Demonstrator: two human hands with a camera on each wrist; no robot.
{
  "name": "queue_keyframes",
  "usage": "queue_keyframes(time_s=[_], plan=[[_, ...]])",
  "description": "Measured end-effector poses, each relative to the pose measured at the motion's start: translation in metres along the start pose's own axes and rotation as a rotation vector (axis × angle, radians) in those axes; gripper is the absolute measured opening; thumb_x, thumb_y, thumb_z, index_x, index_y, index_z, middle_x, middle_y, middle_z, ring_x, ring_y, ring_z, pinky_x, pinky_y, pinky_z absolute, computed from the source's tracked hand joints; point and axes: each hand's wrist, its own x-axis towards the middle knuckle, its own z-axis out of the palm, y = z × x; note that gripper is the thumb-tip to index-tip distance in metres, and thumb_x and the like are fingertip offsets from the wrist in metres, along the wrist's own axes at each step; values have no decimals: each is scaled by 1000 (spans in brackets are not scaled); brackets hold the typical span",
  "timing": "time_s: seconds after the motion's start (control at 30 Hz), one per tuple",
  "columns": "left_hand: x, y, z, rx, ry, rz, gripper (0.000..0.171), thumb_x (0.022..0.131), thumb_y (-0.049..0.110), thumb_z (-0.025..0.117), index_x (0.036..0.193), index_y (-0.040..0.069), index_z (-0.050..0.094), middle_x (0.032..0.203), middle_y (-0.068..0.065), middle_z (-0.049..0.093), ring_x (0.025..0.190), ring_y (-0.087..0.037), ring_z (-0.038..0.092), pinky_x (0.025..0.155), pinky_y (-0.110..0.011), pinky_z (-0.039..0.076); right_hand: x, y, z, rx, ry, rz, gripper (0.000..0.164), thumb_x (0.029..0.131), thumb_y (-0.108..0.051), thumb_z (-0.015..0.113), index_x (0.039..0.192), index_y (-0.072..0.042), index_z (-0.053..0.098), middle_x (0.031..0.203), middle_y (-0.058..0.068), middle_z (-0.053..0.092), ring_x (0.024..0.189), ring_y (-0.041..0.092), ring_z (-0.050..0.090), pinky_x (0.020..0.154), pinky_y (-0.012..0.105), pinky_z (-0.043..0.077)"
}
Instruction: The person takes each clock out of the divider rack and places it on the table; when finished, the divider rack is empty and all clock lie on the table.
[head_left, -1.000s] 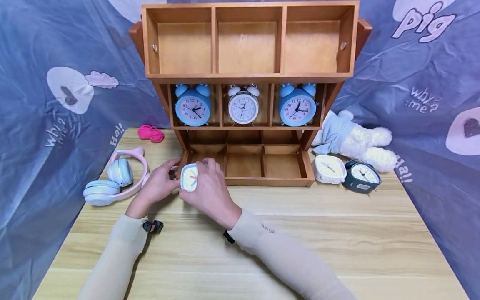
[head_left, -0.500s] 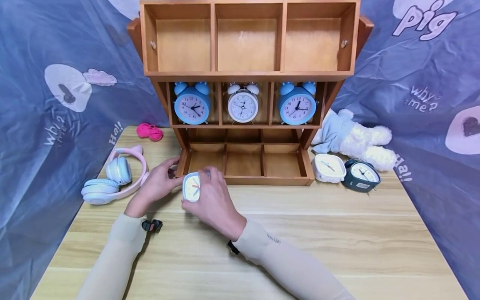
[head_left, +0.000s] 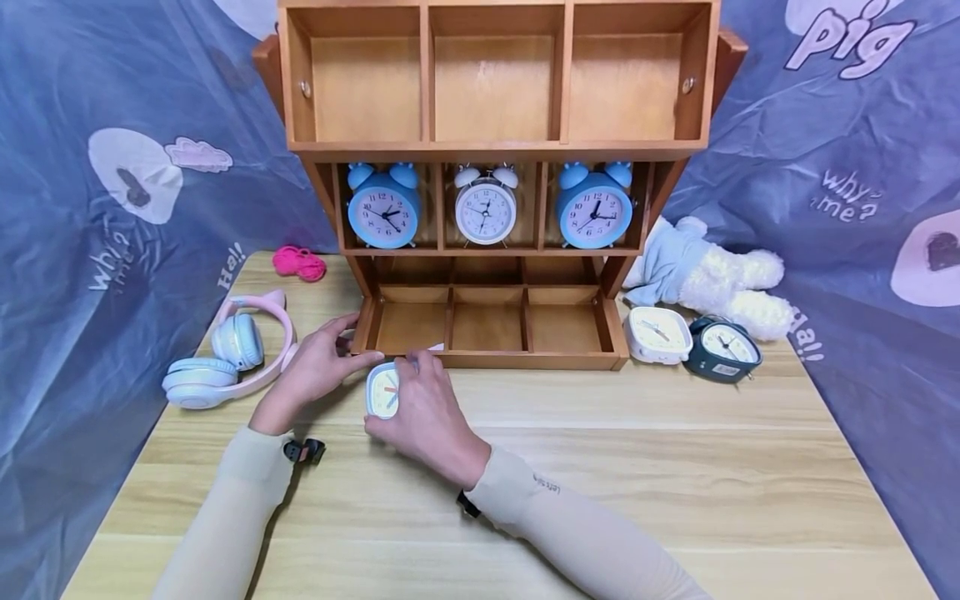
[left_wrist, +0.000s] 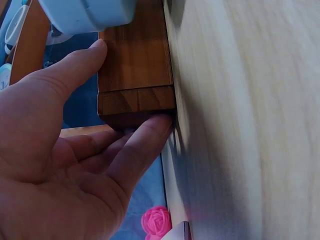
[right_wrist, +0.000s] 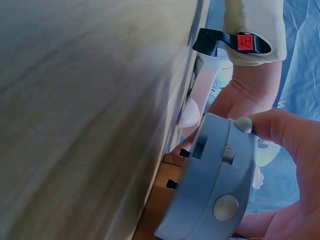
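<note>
My right hand holds a small light-blue square alarm clock by its sides, just in front of the wooden shelf's lower left corner. The clock's white face points upward in the head view. Its back, with a round knob and small switches, shows in the right wrist view, where the fingers grip its edge. At the shelf's bottom left corner, my left hand has its thumb over the front board and its fingers against the end, as the left wrist view shows. Part of the clock's face is hidden by my right hand.
Three twin-bell clocks, such as the white one, stand in the middle row. Right of the shelf are a white square clock, a dark green clock and a plush toy. Headphones and pink yarn lie left.
My right hand has drawn the light-blue clock down and toward me, away from the bottom left compartment. The left hand stays at the shelf's corner.
</note>
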Motion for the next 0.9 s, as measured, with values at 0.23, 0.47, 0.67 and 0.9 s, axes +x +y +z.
queue_keyframes(time_s=[0.23, 0.47, 0.67, 0.9], plan=[[-1, 2, 0, 0, -8, -1, 98, 101, 51, 83, 172, 1, 38, 162, -29, 59, 136, -47, 69, 113, -63, 57, 1, 2, 5, 9, -19, 7, 80, 81, -44, 95, 140, 3, 68, 147, 21, 63, 132, 33, 62, 114, 40, 55], [0, 3, 0, 0, -17, -3, 96, 102, 50, 83, 172, 1, 38, 163, -29, 58, 137, -47, 69, 113, -63, 58, 3, 2, 9, 5, -41, 9, 79, 80, -43, 95, 139, 2, 68, 147, 19, 62, 129, 32, 62, 113, 40, 55], [0, 3, -1, 3, -22, -9, 96, 103, 49, 82, 173, 1, 37, 165, -28, 56, 138, -47, 68, 113, -63, 57, 3, 0, 9, -19, -62, 13, 79, 79, -42, 95, 139, 2, 68, 145, 18, 63, 128, 32, 61, 112, 40, 55], [-1, 3, -1, -3, -23, -14, 97, 103, 50, 81, 173, 2, 36, 167, -28, 54, 139, -47, 67, 115, -63, 56, 6, 0, 10, -49, -80, 13, 84, 82, -51, 95, 141, 2, 67, 143, 16, 64, 126, 29, 61, 111, 38, 55]])
